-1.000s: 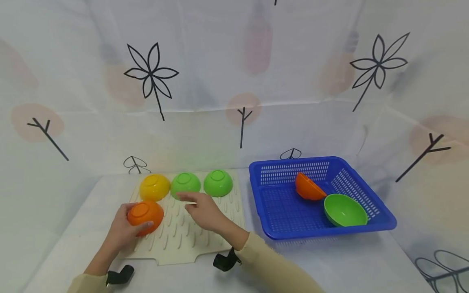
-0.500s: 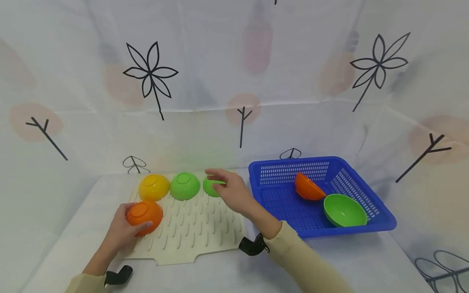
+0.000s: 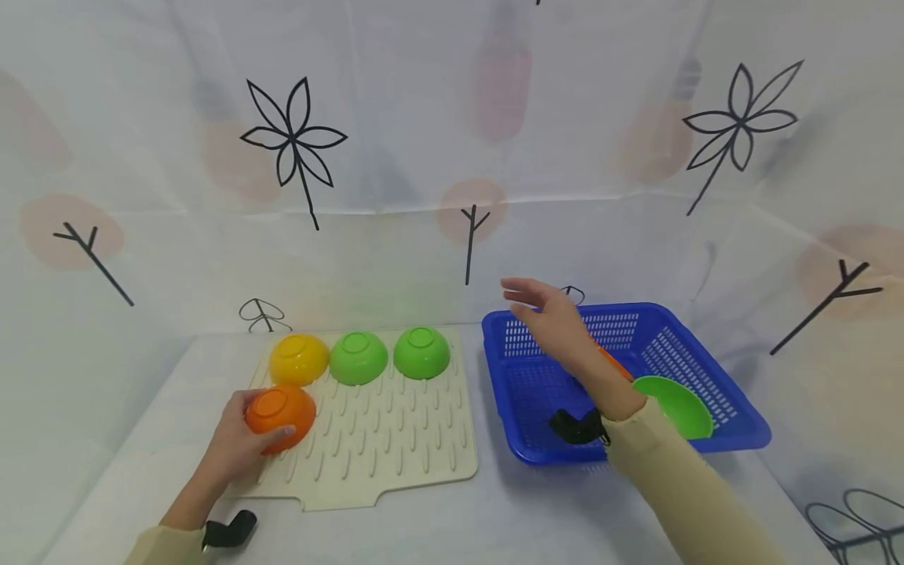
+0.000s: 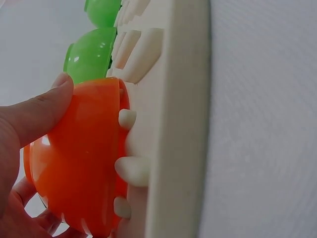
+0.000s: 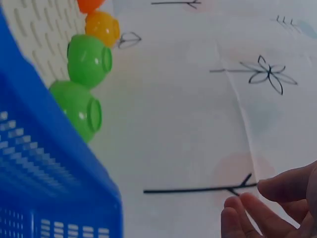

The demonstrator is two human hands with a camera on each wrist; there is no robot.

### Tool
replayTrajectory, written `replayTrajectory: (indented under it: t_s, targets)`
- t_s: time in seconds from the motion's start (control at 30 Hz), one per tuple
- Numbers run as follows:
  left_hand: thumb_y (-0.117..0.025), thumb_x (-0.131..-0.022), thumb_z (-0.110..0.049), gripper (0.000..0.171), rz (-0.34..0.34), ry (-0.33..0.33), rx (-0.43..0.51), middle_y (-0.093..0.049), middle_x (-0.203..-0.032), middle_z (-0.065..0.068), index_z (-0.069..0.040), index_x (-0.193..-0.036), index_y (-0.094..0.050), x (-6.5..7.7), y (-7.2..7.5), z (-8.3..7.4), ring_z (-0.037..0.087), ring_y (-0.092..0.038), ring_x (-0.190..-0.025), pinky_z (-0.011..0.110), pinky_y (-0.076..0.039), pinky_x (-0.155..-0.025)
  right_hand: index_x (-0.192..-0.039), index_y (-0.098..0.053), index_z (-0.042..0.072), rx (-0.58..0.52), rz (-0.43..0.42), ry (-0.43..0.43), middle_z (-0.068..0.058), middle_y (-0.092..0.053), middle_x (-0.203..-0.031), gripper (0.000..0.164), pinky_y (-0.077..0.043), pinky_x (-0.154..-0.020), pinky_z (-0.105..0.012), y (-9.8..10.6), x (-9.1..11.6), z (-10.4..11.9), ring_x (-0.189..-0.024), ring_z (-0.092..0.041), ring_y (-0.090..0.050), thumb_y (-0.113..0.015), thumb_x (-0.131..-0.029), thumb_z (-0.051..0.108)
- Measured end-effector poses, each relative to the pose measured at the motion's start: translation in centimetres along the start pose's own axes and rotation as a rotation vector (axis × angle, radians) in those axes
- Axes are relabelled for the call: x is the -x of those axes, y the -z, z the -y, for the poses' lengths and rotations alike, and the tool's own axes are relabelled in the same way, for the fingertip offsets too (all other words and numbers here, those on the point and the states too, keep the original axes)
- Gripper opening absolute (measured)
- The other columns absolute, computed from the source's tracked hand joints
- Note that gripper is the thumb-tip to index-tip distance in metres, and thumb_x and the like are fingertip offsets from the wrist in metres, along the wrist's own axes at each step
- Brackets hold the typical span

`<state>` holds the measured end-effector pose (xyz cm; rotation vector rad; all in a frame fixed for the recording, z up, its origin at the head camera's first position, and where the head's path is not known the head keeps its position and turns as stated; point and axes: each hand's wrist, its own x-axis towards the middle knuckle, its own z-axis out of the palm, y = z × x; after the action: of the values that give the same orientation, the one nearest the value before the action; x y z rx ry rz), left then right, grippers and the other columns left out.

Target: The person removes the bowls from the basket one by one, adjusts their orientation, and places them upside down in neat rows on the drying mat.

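My left hand [image 3: 236,439] grips an upside-down orange bowl [image 3: 282,414] that rests on the ridged cream drying mat [image 3: 395,439]. In the left wrist view, the thumb lies along the bowl's side, and the bowl's rim meets the mat's pegs. Over the left part of the blue basket [image 3: 497,384] is my right hand [image 3: 554,322], holding nothing, its fingers relaxed. Inside the basket are a green bowl [image 3: 681,404] and an orange bowl [image 3: 616,362], the latter mostly hidden behind the right forearm.
Along the mat's far edge stand an upside-down yellow bowl [image 3: 300,361] and two green bowls, one in the middle [image 3: 359,359] and one at the right [image 3: 421,355]. A patterned white cloth [image 3: 395,259] hangs behind the table.
My right hand has moved from above the mat, past the green bowls, rightward to above the basket. The left hand and its orange bowl stay in place.
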<state>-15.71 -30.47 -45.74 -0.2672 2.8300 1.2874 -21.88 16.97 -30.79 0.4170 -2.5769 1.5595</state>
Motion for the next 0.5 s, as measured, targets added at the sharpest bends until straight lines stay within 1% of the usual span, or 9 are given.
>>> replayTrajectory:
  t_s: [0.13, 0.27, 0.4, 0.5]
  targets:
    - [-0.082, -0.083, -0.03, 0.094, 0.006, 0.016, -0.001, -0.033, -0.142, 0.03, 0.005, -0.146, -0.021, -0.1, 0.1, -0.2, 0.047, -0.038, -0.126, 0.065, -0.033, -0.107, -0.146, -0.049, 0.008, -0.007, -0.003, -0.062, -0.016, -0.052, -0.144, 0.042, -0.038, -0.111, -0.05, 4.0, -0.2, -1.9, -0.134, -0.032, -0.047, -0.05, -0.105, 0.009]
    - [-0.082, -0.084, -0.029, 0.094, 0.009, 0.025, -0.001, -0.032, -0.142, 0.03, 0.005, -0.146, -0.021, 0.0, 0.1, -0.3, 0.047, -0.038, -0.126, 0.065, -0.033, -0.107, -0.148, -0.044, 0.003, -0.008, -0.027, -0.133, -0.02, -0.048, -0.147, 0.043, -0.035, -0.112, -0.051, 7.5, -0.5, -4.2, -0.134, -0.036, -0.046, -0.047, -0.106, 0.012]
    - [-0.082, -0.084, -0.03, 0.094, 0.011, 0.021, 0.0, -0.032, -0.142, 0.03, 0.005, -0.146, -0.021, 0.0, 0.1, -0.3, 0.047, -0.038, -0.126, 0.065, -0.033, -0.107, -0.149, -0.041, 0.0, 0.024, -0.018, -0.216, -0.023, -0.044, -0.149, 0.046, -0.037, -0.111, -0.05, 10.1, -1.1, -7.3, -0.133, -0.038, -0.045, -0.045, -0.107, 0.016]
    - [-0.082, -0.084, -0.028, 0.093, 0.007, 0.019, 0.001, -0.032, -0.142, 0.03, 0.005, -0.146, -0.021, 0.0, 0.0, -0.3, 0.047, -0.038, -0.126, 0.065, -0.033, -0.107, -0.148, -0.039, -0.005, 0.046, 0.031, -0.267, -0.027, -0.042, -0.149, 0.047, -0.036, -0.111, -0.051, 11.6, -1.5, -9.8, -0.134, -0.042, -0.043, -0.045, -0.106, 0.015]
